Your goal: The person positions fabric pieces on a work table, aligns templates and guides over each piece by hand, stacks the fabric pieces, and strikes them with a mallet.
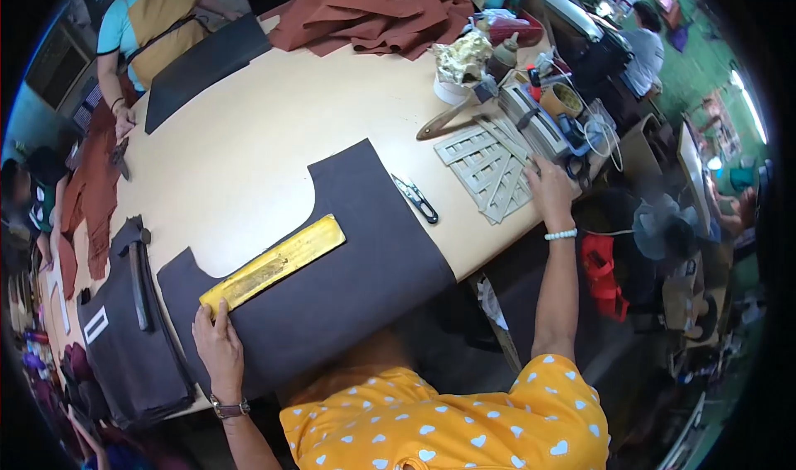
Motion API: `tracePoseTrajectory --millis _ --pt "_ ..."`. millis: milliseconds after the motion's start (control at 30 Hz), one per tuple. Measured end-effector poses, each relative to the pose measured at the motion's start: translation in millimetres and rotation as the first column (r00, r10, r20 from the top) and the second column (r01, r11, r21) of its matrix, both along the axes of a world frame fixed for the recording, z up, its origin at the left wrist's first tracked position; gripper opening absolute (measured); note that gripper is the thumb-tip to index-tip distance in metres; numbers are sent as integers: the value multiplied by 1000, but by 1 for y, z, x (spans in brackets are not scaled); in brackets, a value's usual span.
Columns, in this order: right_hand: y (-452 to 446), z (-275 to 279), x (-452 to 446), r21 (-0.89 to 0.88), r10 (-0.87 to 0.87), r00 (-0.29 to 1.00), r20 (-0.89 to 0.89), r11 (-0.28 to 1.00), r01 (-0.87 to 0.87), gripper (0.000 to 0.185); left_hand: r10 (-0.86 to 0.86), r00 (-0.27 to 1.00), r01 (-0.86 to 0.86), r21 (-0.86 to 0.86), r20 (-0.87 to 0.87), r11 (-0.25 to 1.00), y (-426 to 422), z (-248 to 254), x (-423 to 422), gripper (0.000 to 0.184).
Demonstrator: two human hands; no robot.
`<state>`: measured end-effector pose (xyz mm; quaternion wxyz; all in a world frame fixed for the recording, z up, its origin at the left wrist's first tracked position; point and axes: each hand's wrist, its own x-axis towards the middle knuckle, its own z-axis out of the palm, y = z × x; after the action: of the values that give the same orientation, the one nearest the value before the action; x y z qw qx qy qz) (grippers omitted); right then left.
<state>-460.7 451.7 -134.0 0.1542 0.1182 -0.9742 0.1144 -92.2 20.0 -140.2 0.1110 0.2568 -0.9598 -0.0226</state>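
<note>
My left hand [219, 345] has its fingers closed on the near-left end of a worn yellow bar [278, 258]. That bar lies slantwise across a dark cut sheet of fabric or leather [356, 279]. Off to the right, my right hand [551, 189] is at a pale slotted template [473, 167] with loose strips [506, 175] fanned over it. Its fingers bend at the ends of the strips, and the fingertips are partly hidden. Between the two hands, thread snips [417, 199] rest at the dark sheet's right edge.
A hammer [139, 275] lies on a folded dark stack [137, 362] at left. Brown material [381, 9] is heaped at the back. A brush [444, 123], tub [450, 90] and cluttered box [539, 117] stand at right. Another person [153, 30] works across the table [249, 146].
</note>
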Motion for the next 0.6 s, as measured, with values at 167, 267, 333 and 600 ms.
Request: tracePoseTrajectory --millis 167,267,333,600 --pt "-1 1 -8 181 -3 1000 -25 983 7 22 -13 999 14 30 -42 999 0 5 -2 33" --pt "-4 7 -5 102 68 996 -57 993 -62 23 -15 998 16 25 -56 1000 1 5 -3 33" --pt "-6 9 -3 95 107 991 -86 991 -98 23 -15 997 15 3 -70 1000 2 4 -3 33" --pt "-1 12 -10 206 -24 998 -65 978 37 19 -37 994 34 -35 -102 999 -1 -2 -1 31"
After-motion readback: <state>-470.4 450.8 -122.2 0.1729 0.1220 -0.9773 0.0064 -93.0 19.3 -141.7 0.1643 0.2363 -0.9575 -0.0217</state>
